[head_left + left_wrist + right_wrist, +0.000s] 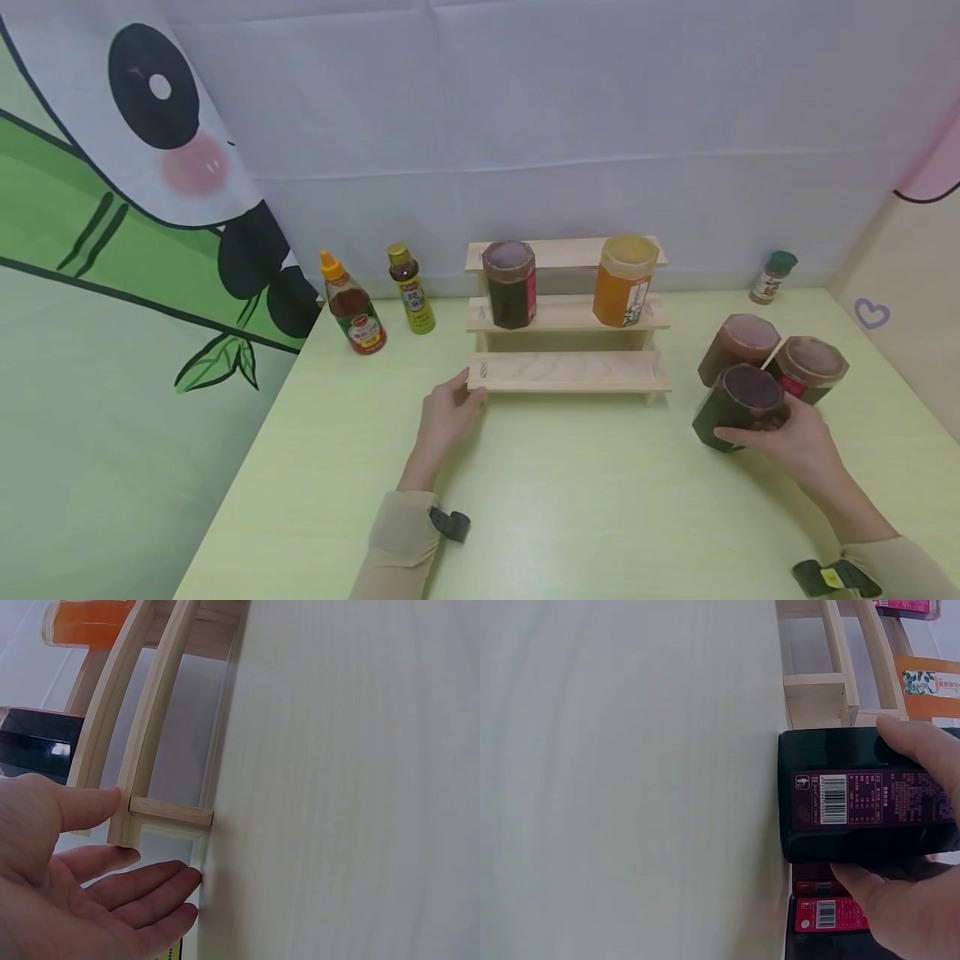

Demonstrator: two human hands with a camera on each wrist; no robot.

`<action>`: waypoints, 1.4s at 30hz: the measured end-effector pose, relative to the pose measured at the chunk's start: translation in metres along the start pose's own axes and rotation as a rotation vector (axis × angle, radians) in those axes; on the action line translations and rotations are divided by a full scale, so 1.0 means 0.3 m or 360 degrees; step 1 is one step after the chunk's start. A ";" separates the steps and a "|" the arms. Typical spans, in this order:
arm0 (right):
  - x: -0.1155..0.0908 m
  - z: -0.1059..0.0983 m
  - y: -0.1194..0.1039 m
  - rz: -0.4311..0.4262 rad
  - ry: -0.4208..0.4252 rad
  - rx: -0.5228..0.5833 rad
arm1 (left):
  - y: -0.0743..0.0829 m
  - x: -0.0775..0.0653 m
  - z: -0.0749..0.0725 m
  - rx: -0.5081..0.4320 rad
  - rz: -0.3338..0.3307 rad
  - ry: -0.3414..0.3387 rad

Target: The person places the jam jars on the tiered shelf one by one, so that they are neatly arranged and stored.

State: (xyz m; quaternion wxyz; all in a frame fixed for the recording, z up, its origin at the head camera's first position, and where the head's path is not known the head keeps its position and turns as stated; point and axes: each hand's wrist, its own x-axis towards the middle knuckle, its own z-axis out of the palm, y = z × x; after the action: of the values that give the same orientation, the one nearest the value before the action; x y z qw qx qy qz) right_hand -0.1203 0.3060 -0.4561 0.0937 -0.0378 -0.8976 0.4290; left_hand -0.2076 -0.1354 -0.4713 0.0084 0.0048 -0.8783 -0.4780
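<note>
A three-step wooden rack (567, 372) stands mid-table, with a dark jam jar (510, 284) and an orange honey jar (626, 280) on its middle step. My left hand (447, 412) rests open against the rack's left front corner (133, 822), thumb on the lowest step's end. My right hand (783, 435) grips a dark jar (738, 407) that stands on the table right of the rack. In the right wrist view the fingers wrap this jar (862, 796) around its barcode label. Two more brown-lidded jars (738, 343) (809, 367) stand just behind it.
An orange-capped sauce bottle (354, 305) and a gold-capped bottle (411, 289) stand left of the rack. A small green-capped spice jar (772, 277) is at the back right. A cloth backdrop hangs behind the pale green table (570, 508); its left edge drops off.
</note>
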 end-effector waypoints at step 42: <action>0.055 0.120 -0.288 -0.0117 -0.0006 0.0356 | 0.013 -0.004 -0.001 0.0031 -0.0057 0.0009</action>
State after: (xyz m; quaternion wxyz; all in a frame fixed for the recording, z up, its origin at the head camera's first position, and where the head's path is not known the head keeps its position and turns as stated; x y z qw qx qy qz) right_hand -0.1426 0.2265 -0.4088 0.1114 0.0066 -0.8450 0.5229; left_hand -0.2063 -0.1335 -0.4678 0.0024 0.0219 -0.8827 -0.4695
